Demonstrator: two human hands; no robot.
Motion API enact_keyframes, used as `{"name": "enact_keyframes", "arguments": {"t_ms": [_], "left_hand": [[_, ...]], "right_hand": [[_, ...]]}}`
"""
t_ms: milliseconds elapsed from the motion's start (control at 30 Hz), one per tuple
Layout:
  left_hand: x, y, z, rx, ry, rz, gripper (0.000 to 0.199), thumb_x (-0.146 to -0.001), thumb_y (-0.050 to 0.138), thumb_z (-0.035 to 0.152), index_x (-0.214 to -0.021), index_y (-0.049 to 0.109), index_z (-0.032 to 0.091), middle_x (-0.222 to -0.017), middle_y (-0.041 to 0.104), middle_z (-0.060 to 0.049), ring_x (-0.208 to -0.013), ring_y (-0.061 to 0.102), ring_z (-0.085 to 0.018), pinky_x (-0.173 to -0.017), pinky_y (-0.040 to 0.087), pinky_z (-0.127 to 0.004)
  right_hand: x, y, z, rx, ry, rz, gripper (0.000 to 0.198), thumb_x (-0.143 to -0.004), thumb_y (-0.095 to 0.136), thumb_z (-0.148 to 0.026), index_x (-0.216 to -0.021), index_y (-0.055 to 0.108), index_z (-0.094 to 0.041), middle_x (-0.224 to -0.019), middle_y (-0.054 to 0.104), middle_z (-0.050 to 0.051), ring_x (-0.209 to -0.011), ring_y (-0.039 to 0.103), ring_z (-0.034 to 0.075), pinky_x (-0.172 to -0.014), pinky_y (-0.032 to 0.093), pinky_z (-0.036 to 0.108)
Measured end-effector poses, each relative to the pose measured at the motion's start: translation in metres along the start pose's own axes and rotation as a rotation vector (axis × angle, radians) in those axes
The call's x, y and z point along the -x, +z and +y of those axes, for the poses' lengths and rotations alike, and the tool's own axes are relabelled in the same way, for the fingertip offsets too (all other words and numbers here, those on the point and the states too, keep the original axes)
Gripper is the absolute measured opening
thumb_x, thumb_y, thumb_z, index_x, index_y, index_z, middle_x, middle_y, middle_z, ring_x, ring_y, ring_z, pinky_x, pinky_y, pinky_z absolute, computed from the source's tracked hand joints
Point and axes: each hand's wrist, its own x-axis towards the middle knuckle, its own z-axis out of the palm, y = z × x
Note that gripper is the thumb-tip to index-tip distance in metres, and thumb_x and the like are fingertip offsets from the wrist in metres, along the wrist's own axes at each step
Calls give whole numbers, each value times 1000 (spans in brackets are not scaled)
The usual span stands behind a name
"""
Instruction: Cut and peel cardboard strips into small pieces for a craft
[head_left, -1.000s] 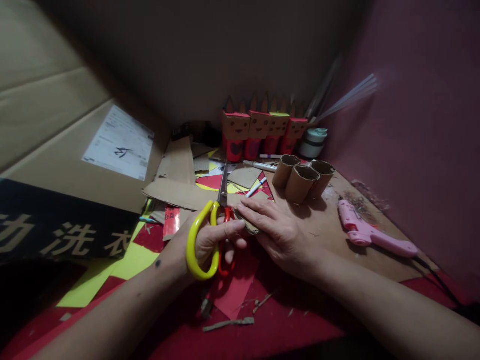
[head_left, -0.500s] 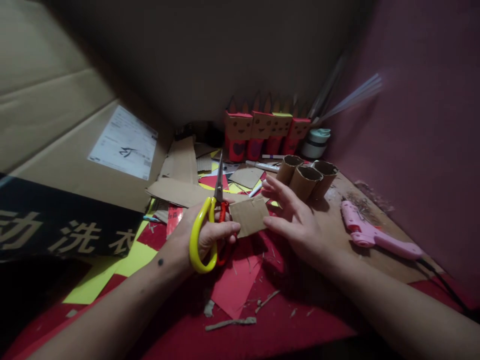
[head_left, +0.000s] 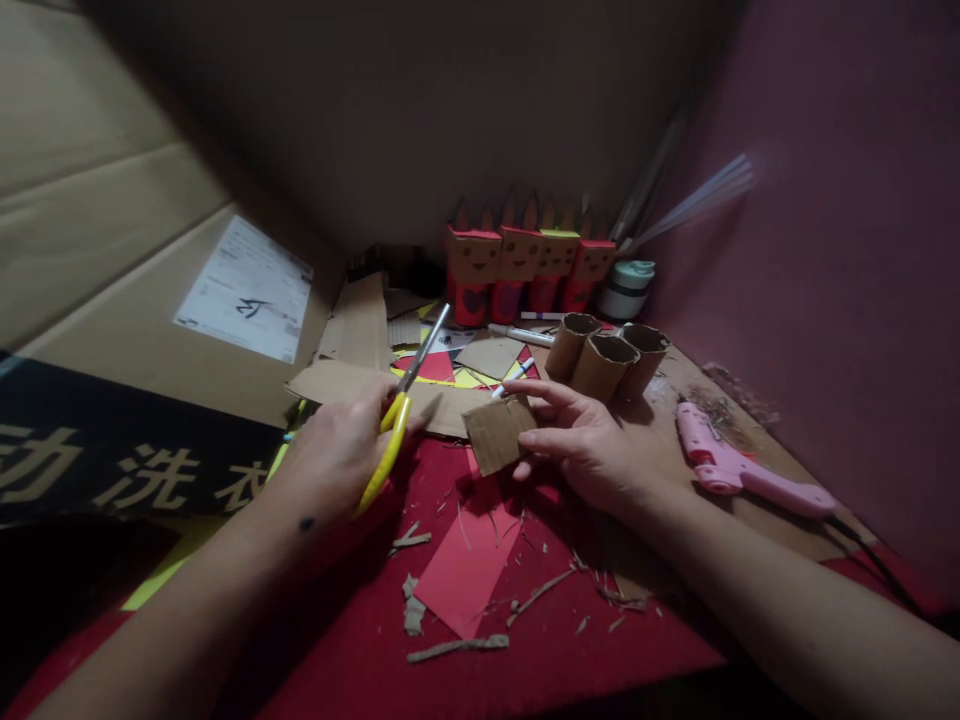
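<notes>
Three cardboard tubes [head_left: 606, 365] stand on the table [head_left: 670, 425] just beyond the right hand [head_left: 581, 438], which pinches a small cardboard piece [head_left: 493, 437] between thumb and fingers, while the left hand [head_left: 337, 450] grips yellow-handled scissors [head_left: 391, 455], blades spread apart. From where I stand, that piece sits between the two hands, with red paper [head_left: 469, 580] lying nearer the person and a pink glue gun [head_left: 739, 472] to the right hand's right.

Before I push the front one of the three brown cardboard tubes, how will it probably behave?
The front brown cardboard tube is probably light, since its open top looks hollow. Standing upright, it may tip if pushed high. Its round side suggests it could roll once fallen.
</notes>
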Motion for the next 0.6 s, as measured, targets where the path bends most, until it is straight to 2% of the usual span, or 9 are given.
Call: {"name": "enact_keyframes", "arguments": {"t_ms": [67,133,200,267,333,400,467,533,600], "left_hand": [[1,-2,-3,-341,-13,34,34,-87,40,45,-99,58,19,-66,55,1,-56,54,-16,-50,30,-25],[0,0,-4,-600,30,4,29,-87,40,38,-96,58,18,-70,60,-3,-58,56,-18,-50,31,-26],[-1,3,-3,-626,119,46,28,-88,39,33,-94,60,15,-84,65,-11,-70,60,-23,-55,38,-30],[-1,4,2,-465,185,180,30,-89,39,33,-97,62,14,-96,66,-15,-85,62,-25,-68,45,-33],[1,6,9,-125,178,218,31,-89,44,36,-102,64,17,-99,69,-11,-88,63,-23,-75,48,-33],[3,9,16,242,127,112,31,-87,51,39,-107,64,20,-93,71,-5,-80,64,-19,-72,50,-29],[5,13,21,476,115,5,31,-84,58,38,-109,66,23,-91,72,-3,-79,65,-17,-71,51,-26],[7,17,25,561,150,-26,27,-82,63,34,-106,69,25,-92,74,-1,-83,66,-16,-76,52,-25],[8,19,28,564,168,-5,18,-80,64,28,-94,74,25,-91,75,0,-84,67,-16,-79,52,-25]], "right_hand": [[0,0,-1,-20,9,4,45,-68,67,-5,-107,65,-27,-98,67,2,-58,67,13,-49,53,22],[-1,1,-1,-36,22,8,43,-66,68,-5,-103,64,-26,-97,67,2,-58,68,14,-49,54,23],[0,2,-1,-41,23,6,42,-65,68,-4,-101,63,-25,-98,67,2,-56,68,14,-49,54,24],[0,3,-1,-31,14,-4,41,-66,66,-4,-100,63,-24,-100,67,3,-54,67,13,-47,53,23],[0,4,-1,-23,4,-11,38,-66,66,-3,-99,64,-23,-98,67,3,-54,66,12,-47,52,23],[1,5,-1,-22,9,-20,34,-67,67,-4,-95,64,-23,-91,67,1,-55,65,12,-50,52,24],[1,4,-2,-9,14,-50,26,-68,69,-7,-90,65,-21,-85,66,0,-59,65,13,-55,53,26],[2,2,-2,15,23,-101,19,-70,70,-10,-85,66,-19,-81,66,1,-65,65,14,-62,53,28],[2,1,-2,23,40,-144,13,-72,71,-13,-83,67,-18,-78,64,1,-68,64,15,-68,53,30]]}}
